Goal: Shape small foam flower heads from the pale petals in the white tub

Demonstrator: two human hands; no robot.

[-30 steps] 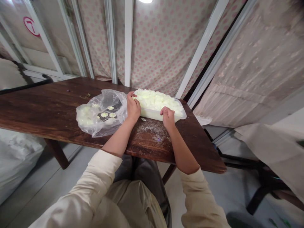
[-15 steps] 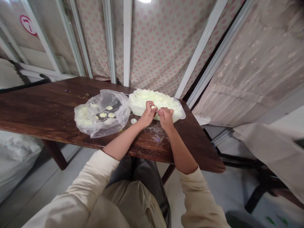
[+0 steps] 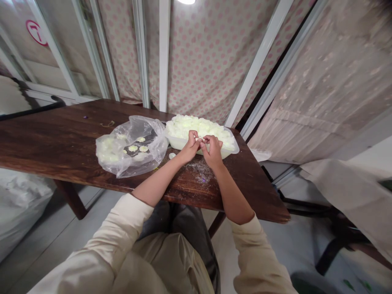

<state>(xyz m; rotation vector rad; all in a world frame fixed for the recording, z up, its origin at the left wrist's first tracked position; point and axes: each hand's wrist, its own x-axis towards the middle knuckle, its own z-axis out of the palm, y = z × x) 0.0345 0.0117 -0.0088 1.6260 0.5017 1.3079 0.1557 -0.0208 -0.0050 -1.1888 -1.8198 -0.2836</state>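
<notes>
My left hand [image 3: 189, 148] and my right hand [image 3: 212, 149] meet in front of a white plastic tray [image 3: 183, 143] heaped with pale yellow-white flower-shaped pieces [image 3: 186, 125]. Both hands pinch one small pale piece [image 3: 199, 140] between their fingertips. To the left lies a crumpled clear plastic bag [image 3: 131, 145] with a few of the same pieces inside. One loose piece [image 3: 172, 155] rests on the wooden table [image 3: 61, 139] between the bag and my left wrist.
White crumbs [image 3: 199, 173] dust the table near its front edge. A curtained wall and white frame bars rise behind the table. A white sack [image 3: 18, 204] sits on the floor at the left, draped cloth at the right.
My left hand left the tray's left end and came to the right hand; both now pinch a small piece together. A loose piece now lies on the table by the bag.
</notes>
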